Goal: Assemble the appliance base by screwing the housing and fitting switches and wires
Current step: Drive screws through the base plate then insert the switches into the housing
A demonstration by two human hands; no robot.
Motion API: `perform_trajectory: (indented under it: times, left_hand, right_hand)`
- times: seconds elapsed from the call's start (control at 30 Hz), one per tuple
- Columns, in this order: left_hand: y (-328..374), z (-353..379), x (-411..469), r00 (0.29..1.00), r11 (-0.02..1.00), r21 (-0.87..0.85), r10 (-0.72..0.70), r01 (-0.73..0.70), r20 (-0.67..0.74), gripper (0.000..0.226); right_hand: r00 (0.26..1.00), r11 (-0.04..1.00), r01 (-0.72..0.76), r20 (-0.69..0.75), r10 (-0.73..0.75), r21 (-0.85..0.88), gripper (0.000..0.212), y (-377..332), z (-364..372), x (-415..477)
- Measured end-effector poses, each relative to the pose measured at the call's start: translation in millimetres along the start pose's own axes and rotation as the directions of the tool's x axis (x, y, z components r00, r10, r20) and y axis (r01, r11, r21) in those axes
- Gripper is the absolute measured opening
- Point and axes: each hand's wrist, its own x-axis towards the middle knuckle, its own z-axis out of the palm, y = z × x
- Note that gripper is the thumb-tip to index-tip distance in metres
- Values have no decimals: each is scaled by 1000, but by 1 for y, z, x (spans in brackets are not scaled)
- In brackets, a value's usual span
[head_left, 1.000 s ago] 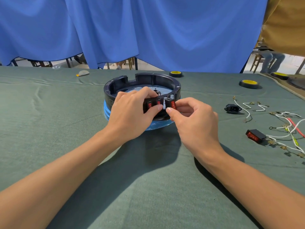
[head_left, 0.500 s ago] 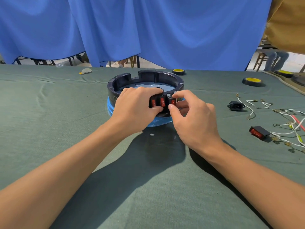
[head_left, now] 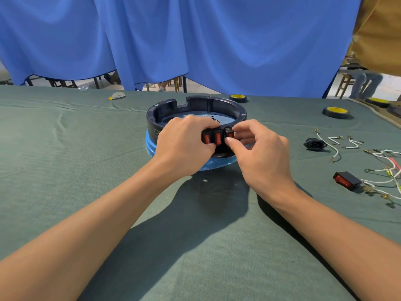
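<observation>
The housing (head_left: 195, 109) is a black round ring with a notched far wall and a pale floor inside. It sits on a blue disc (head_left: 152, 146) in the middle of the desk (head_left: 65, 153), nearer the far edge. Three red switches (head_left: 217, 137) stand side by side in its near wall.

The left hand (head_left: 184, 146) grips that wall: its fingers (head_left: 195, 123) curl over the rim above the two left switches, and the thumb presses up beneath them. The right hand (head_left: 262, 155) pinches the rightmost switch (head_left: 229, 131), with the forefinger bent over its top and the thumb under it. Its other fingers are curled loosely against the housing's side.

Toward the right edge lie a spare switch (head_left: 346, 180), a black socket (head_left: 314, 144) and loose white wires (head_left: 345, 145). Two yellow tape rolls (head_left: 335, 112) lie along the far edge.
</observation>
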Motion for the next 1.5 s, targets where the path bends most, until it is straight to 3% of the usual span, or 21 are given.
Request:
perform_trajectory:
  times: [0.13,0.57,0.77,0.9,1.13,1.2,1.3,1.5]
  left_hand:
    - [-7,-2,1,999,996,-89,21,-18,39,43]
    - [-18,-9,2,989,964,-250,116,-90,88,40]
    - [-14,-13,0,986,952,-299,106,-63,129,40]
    - [-8,-7,4,999,926,-377,29,-12,40,18]
    - [-6,4,8,999,923,-384,-8,-11,-50,13]
    - [-6,5,8,998,924,-383,-15,-10,-62,10]
    - [-6,4,8,998,919,-393,-29,5,-56,16]
    - [-10,4,8,999,921,-390,-17,-4,-51,11]
  right_hand:
    - [1000,999,18,-8,-18,39,4,1,-3,1]
    - [996,993,-10,84,0,121,12,-3,-15,7]
    - [981,967,-183,95,169,174,22,-6,-17,13]
    - [945,921,-310,185,271,237,21,-8,-21,20]
    - [877,829,-459,309,367,319,20,-5,-24,26]
    - [879,841,-435,355,320,320,18,-2,-28,26]
    - [909,941,-276,370,191,194,25,2,-34,23]
    - [961,998,-16,275,30,-55,31,1,-28,17]
